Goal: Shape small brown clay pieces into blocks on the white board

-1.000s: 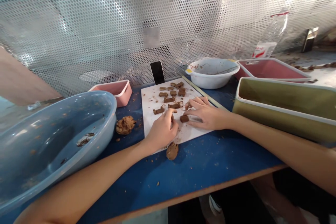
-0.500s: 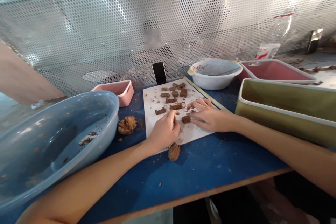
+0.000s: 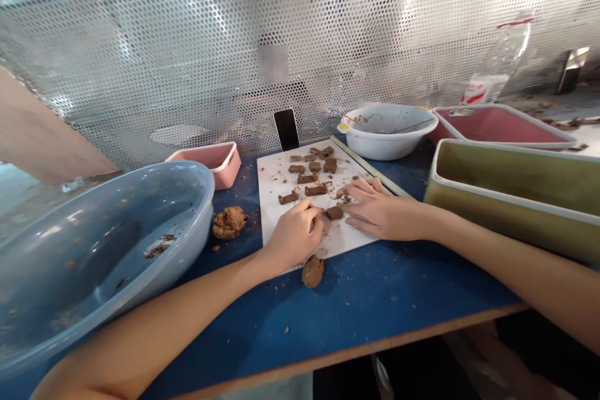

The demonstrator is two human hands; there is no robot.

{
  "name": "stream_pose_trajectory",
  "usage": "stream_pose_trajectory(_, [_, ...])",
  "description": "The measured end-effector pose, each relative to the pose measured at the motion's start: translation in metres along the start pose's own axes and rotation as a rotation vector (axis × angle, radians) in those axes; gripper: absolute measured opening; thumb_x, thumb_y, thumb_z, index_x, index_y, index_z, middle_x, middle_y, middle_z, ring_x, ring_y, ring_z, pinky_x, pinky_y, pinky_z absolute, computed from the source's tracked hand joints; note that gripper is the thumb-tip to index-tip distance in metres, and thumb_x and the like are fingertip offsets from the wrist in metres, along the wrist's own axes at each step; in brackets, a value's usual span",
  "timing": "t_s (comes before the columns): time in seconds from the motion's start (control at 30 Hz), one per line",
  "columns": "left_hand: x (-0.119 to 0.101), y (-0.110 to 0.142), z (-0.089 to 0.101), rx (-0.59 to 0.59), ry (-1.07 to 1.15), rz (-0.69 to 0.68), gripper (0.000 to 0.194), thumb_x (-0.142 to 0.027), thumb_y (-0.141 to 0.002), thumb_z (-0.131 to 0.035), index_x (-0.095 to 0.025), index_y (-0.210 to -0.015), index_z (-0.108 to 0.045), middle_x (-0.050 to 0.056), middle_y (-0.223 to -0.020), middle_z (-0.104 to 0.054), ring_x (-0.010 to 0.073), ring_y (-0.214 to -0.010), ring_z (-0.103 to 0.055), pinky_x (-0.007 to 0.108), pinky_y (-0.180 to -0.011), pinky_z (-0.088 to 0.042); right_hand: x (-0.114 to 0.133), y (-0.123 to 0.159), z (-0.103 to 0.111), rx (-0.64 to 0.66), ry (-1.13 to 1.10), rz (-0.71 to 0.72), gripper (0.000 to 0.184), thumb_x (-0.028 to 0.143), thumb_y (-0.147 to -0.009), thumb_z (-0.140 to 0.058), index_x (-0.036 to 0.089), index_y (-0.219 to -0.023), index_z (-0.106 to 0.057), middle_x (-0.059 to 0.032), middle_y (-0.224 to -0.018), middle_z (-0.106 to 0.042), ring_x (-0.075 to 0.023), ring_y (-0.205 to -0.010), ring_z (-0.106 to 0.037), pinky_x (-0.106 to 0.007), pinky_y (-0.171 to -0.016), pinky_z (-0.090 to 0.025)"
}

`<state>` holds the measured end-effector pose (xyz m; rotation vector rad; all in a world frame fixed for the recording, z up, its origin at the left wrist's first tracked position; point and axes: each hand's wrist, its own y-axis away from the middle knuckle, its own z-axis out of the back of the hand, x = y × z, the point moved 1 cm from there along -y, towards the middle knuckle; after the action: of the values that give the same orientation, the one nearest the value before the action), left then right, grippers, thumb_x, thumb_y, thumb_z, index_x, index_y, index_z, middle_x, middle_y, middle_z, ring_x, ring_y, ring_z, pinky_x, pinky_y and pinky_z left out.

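A small brown clay block (image 3: pixel 334 213) lies on the white board (image 3: pixel 272 219) between my two hands. My left hand (image 3: pixel 296 236) rests on the board just left of the block, with thumb and fingers curled together. What they hold, if anything, is hidden. On the block's other side, my right hand (image 3: pixel 379 211) lies palm down with its fingers apart, holding nothing. Several shaped clay pieces sit further up the board, among them a long clay piece (image 3: pixel 315 189) and a shorter one (image 3: pixel 288 198). A rounded clay lump (image 3: pixel 313 271) lies at the board's near edge.
A large blue basin (image 3: pixel 187 250) stands at left, beside a rough clay ball (image 3: pixel 229 222) and a pink container (image 3: pixel 228 165). Behind the board are a phone (image 3: pixel 286 129) and a white basin (image 3: pixel 384 145). An olive trough (image 3: pixel 506 197) stands at right.
My right hand has drawn slightly right, its fingers parting from the clay block. My left fingers have shifted a little and stay curled beside the block.
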<state>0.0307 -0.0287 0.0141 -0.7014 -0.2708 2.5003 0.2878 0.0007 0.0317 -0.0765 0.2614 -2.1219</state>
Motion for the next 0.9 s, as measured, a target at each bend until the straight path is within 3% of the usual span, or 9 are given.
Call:
stream_pose_trajectory(0.33, [-0.003, 0.0, 0.0, 0.07, -0.126, -0.086, 0.023, -0.012, -0.102, -0.055, -0.017, -0.085, -0.07, 0.004, -0.089, -0.061, 0.0184, -0.079, -0.06, 0.031, -0.075, -0.048, 0.01, 0.005, 0.001, 0.061, 0.025, -0.031, 0.045, 0.043, -0.116, -0.044, 0.013, -0.13, -0.075, -0.0241, -0.147, -0.064, -0.0464, -0.143, -0.053, -0.07, -0.114, -0.047])
stream_pose_trajectory(0.47, [-0.002, -0.001, 0.001, 0.085, -0.131, -0.112, 0.023, -0.01, -0.101, -0.057, -0.017, -0.084, -0.07, 0.003, -0.084, -0.06, 0.0191, -0.079, -0.062, 0.031, -0.073, -0.046, 0.013, 0.004, 0.001, 0.065, 0.049, -0.026, 0.049, 0.047, -0.117, -0.042, 0.013, -0.131, -0.074, -0.0246, -0.147, -0.063, -0.0462, -0.142, -0.054, -0.07, -0.113, -0.048])
stream_pose_trajectory(0.77, [-0.003, -0.001, 0.001, 0.096, -0.129, -0.113, 0.023, -0.011, -0.099, -0.058, -0.017, -0.082, -0.072, 0.004, -0.084, -0.061, 0.0192, -0.078, -0.062, 0.032, -0.074, -0.048, 0.019, 0.009, 0.011, 0.061, -0.084, -0.024, 0.035, 0.038, -0.111, -0.054, 0.018, -0.13, -0.076, -0.0201, -0.142, -0.065, -0.041, -0.137, -0.055, -0.066, -0.115, -0.046])
stream_pose_trajectory(0.9, [-0.003, 0.0, 0.002, 0.063, -0.104, -0.063, 0.024, -0.013, -0.102, -0.057, -0.017, -0.088, -0.075, 0.004, -0.086, -0.061, 0.0187, -0.077, -0.062, 0.032, -0.073, -0.047, 0.019, 0.01, 0.013, -0.004, 0.009, -0.055, 0.032, 0.031, -0.111, -0.052, 0.017, -0.116, -0.08, -0.0223, -0.135, -0.066, -0.0431, -0.133, -0.055, -0.069, -0.109, -0.047])
